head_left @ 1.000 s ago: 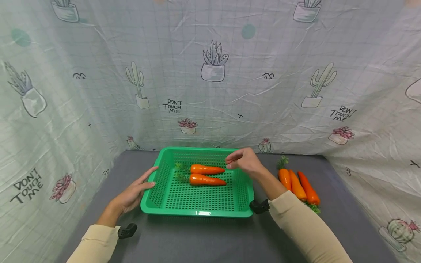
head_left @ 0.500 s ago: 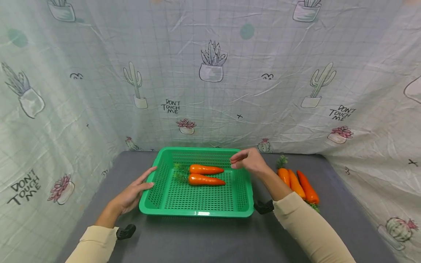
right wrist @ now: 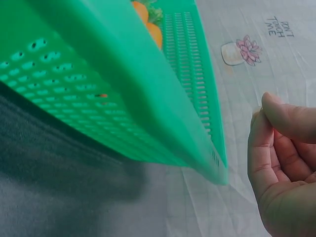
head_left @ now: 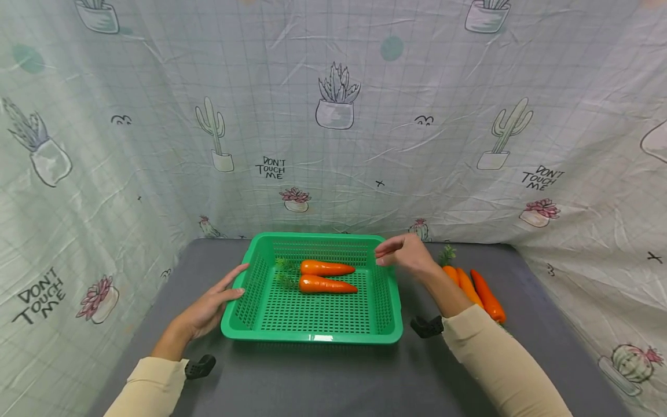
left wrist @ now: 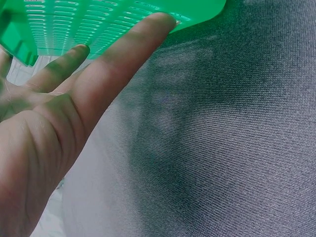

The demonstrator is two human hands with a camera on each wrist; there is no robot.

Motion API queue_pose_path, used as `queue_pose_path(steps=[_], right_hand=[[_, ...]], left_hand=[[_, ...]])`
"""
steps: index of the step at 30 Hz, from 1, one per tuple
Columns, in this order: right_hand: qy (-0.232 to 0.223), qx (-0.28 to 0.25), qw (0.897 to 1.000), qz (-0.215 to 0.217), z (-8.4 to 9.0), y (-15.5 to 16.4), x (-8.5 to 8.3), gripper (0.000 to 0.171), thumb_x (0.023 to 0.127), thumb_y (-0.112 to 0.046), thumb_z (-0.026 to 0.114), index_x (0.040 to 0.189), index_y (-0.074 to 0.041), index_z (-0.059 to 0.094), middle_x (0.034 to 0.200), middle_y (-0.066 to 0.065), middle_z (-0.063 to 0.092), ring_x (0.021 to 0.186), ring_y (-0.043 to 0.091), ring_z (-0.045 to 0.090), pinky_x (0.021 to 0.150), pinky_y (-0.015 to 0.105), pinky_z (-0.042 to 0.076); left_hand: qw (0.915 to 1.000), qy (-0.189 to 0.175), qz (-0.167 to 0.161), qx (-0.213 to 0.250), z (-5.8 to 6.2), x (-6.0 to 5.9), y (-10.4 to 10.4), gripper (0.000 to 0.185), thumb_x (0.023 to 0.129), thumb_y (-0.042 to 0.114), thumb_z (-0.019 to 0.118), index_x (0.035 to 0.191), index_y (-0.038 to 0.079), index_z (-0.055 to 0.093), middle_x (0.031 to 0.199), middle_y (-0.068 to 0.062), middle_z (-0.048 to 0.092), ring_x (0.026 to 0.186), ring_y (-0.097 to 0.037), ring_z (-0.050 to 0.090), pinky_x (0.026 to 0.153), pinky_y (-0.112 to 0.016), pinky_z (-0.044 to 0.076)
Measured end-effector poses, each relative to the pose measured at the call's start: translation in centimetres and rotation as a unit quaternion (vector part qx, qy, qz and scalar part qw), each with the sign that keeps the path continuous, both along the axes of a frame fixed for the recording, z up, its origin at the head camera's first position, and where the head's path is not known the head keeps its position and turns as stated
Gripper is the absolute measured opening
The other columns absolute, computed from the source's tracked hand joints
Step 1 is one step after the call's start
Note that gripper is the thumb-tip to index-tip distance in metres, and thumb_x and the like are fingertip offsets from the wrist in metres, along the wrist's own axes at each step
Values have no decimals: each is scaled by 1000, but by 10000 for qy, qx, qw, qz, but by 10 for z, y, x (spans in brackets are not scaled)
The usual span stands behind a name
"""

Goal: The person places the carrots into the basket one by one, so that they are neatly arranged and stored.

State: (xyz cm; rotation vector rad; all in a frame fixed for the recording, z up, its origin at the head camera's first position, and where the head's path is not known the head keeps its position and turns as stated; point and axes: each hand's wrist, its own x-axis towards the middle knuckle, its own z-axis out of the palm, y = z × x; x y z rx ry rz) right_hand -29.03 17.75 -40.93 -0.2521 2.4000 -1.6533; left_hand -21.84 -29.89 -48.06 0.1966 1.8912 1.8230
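Two carrots with leafy green tops, a far one (head_left: 327, 268) and a near one (head_left: 328, 284), lie side by side in a green plastic basket (head_left: 318, 338). My left hand (head_left: 203, 310) rests its fingers against the basket's left side. The left wrist view shows the thumb (left wrist: 123, 59) stretched out along the basket's outer wall. Above the basket's back right corner is my right hand (head_left: 409, 252), holding nothing. Its fingers are loosely bent, the thumb near the fingertips, and in the right wrist view this hand (right wrist: 286, 163) is apart from the basket rim.
Three more carrots (head_left: 487, 295) lie on the grey table (head_left: 312, 379) right of the basket, partly hidden by my right forearm. A printed cloth (head_left: 396, 127) hangs behind the table and at both sides. Black wrist cameras sit below both wrists.
My right hand has moved right, from near the carrot tips toward the basket's back right corner. The left hand, basket and carrots have stayed put.
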Motion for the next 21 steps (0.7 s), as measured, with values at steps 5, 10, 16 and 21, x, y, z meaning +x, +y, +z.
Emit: queue_pose_path(steps=[5, 10, 16, 21], right_hand=[[10, -45, 10000, -43, -3, 7, 1, 36, 87, 2, 79, 121, 11, 72, 113, 19, 78, 91, 13, 73, 97, 46, 59], [13, 86, 9999, -128, -4, 17, 2, 34, 87, 0, 79, 120, 9, 73, 111, 17, 78, 91, 13, 72, 97, 46, 59], [9, 99, 9998, -159, -5, 26, 2, 34, 87, 2, 78, 120, 9, 73, 106, 14, 78, 89, 13, 73, 94, 43, 60], [37, 173, 9996, -205, -7, 34, 2, 36, 88, 1, 78, 121, 10, 72, 107, 16, 78, 90, 14, 74, 97, 47, 58]], left_hand=[[10000, 31, 0, -31, 0, 0, 0, 74, 113, 27, 45, 168, 38, -2, 174, -20, 2, 130, -19, 60, 99, -40, 56], [9999, 105, -25, -117, -1, -1, 0, 73, 113, 28, 45, 168, 39, -2, 175, -17, -6, 134, -19, 56, 101, -38, 55], [9997, 135, 3, -183, -1, -1, -1, 73, 113, 28, 44, 168, 39, -1, 175, -16, -11, 133, -17, 56, 101, -37, 55], [9998, 123, -12, -152, -2, -1, -1, 73, 113, 28, 44, 169, 38, -2, 175, -16, -10, 132, -16, 56, 101, -36, 55]])
